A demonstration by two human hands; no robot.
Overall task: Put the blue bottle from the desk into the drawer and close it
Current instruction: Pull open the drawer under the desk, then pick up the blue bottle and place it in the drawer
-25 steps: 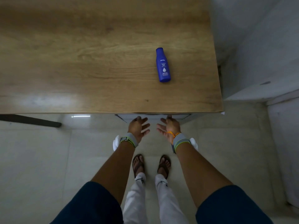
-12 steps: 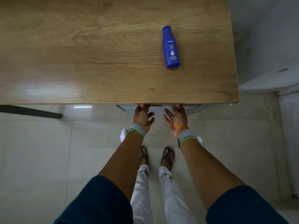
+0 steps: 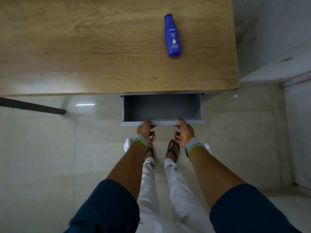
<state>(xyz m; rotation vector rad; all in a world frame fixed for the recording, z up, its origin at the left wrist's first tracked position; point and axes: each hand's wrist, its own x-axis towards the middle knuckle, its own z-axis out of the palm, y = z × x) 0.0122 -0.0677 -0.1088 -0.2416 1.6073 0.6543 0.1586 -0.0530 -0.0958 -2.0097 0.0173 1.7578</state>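
The left hand (image 3: 146, 132) and the right hand (image 3: 184, 132) are both closed on the front panel of the grey drawer (image 3: 162, 122), one toward each side of its middle. On each hand a digit is seen laid over the top edge of the panel, and the remaining fingers are curled beneath it. A grey band edged in green is worn on each wrist; an orange thread is also seen at the right wrist.

The drawer is pulled out from beneath the front edge of the wooden tabletop (image 3: 101, 47). Its visible interior is a bare dark grey floor with lighter grey side walls; no contents are seen in the exposed part, and the rear part is hidden under the tabletop.

The blue bottle (image 3: 172, 35) is lying on its side on the tabletop, toward the right edge, cap pointing away from the person, well apart from both hands. "NIVEA" and "Body Milk" are legible on its label, with a white drop symbol and "5in1" below; the finer print cannot be read.

Pale floor tiles (image 3: 42, 157), white trousers and brown sandals (image 3: 172, 151) are seen below the drawer.
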